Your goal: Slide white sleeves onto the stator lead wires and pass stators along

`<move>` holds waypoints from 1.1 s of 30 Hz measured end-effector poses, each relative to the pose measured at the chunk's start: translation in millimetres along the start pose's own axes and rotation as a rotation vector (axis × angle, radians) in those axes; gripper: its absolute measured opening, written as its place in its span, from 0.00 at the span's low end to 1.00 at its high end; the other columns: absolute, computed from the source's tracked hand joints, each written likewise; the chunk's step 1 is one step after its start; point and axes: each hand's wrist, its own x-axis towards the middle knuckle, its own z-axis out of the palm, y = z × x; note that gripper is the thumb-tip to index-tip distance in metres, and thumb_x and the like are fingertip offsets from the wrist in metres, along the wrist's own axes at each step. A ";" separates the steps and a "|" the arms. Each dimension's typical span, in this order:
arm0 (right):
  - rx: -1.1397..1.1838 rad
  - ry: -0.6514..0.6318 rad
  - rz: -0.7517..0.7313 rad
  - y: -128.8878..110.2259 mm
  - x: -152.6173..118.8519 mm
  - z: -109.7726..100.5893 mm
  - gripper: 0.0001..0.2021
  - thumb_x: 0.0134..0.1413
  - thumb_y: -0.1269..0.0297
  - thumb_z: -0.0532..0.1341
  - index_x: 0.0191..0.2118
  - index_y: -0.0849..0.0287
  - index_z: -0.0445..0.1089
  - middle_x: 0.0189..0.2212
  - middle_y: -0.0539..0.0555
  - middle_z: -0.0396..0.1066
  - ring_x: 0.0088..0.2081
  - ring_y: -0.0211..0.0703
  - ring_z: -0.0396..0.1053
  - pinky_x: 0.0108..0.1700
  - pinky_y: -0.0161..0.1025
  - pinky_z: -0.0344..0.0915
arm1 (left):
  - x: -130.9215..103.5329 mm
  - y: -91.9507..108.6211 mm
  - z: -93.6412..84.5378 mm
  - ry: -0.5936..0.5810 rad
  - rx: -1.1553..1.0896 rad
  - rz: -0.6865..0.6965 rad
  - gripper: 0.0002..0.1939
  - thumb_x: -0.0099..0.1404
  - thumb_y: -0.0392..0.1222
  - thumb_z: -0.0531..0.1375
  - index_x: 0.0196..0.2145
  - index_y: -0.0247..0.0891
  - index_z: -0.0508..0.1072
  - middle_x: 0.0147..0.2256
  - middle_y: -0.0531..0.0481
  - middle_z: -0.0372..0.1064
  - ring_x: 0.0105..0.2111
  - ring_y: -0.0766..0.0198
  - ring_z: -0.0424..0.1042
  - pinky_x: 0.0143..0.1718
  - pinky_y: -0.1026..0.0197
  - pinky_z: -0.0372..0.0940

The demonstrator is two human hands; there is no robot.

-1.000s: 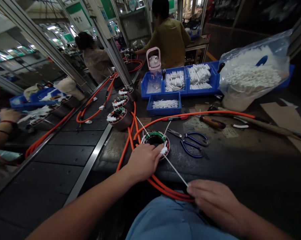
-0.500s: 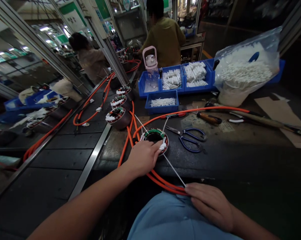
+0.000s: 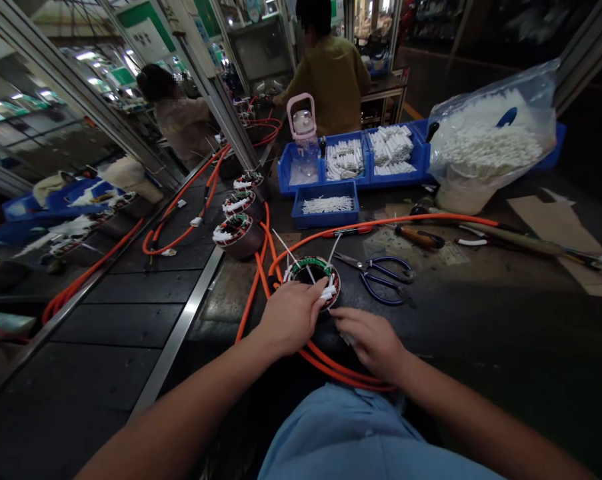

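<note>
A motor stator (image 3: 335, 285) with green and red windings lies on the bench before me. My left hand (image 3: 291, 312) grips its near rim, fingers bent over the edge beside a white sleeve (image 3: 329, 293). White lacing cord (image 3: 283, 245) rises from the far left of the ring, and another stiff white strand (image 3: 335, 248) stands at its far right. Close to the stator's lower right edge is my right hand (image 3: 368, 337), fingers curled together; a white piece of the cord shows under them. The fingertips are partly hidden.
Blue-handled scissors (image 3: 381, 277) lie open right of the stator. Orange cables (image 3: 325, 367) loop around it. Behind are blue bins (image 3: 348, 160) of white tubes, a small blue tray (image 3: 325, 217) and a plastic bag (image 3: 491, 143). More stators (image 3: 238, 237) stand left. Two people work farther back.
My right hand has moved up and left from near my lap to the stator's edge. The taut cord between them no longer shows. My left hand stays on the rim.
</note>
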 end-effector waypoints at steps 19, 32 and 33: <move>0.767 0.167 0.749 2.6 27.8 9.9 0.14 0.38 0.64 0.68 0.29 0.58 0.62 0.26 0.48 0.68 0.31 0.37 0.69 0.36 0.34 0.66 | -7.1 -11.6 26.0 0.380 -0.234 0.186 0.15 0.63 0.32 0.53 0.45 0.43 0.71 0.44 0.49 0.72 0.46 0.61 0.69 0.52 0.50 0.57; 0.863 0.200 0.729 -1.1 14.0 8.9 0.15 0.41 0.61 0.67 0.30 0.57 0.60 0.30 0.50 0.71 0.33 0.38 0.71 0.41 0.38 0.68 | -6.6 -10.2 23.2 0.343 -0.250 0.161 0.14 0.63 0.33 0.53 0.45 0.42 0.71 0.44 0.49 0.72 0.46 0.61 0.69 0.51 0.50 0.57; 0.861 0.204 0.743 -0.8 15.0 9.1 0.15 0.40 0.60 0.67 0.30 0.57 0.60 0.30 0.49 0.71 0.33 0.38 0.71 0.41 0.38 0.68 | -6.6 -10.1 23.0 0.340 -0.249 0.159 0.14 0.63 0.33 0.53 0.45 0.42 0.71 0.44 0.49 0.72 0.46 0.61 0.69 0.51 0.50 0.57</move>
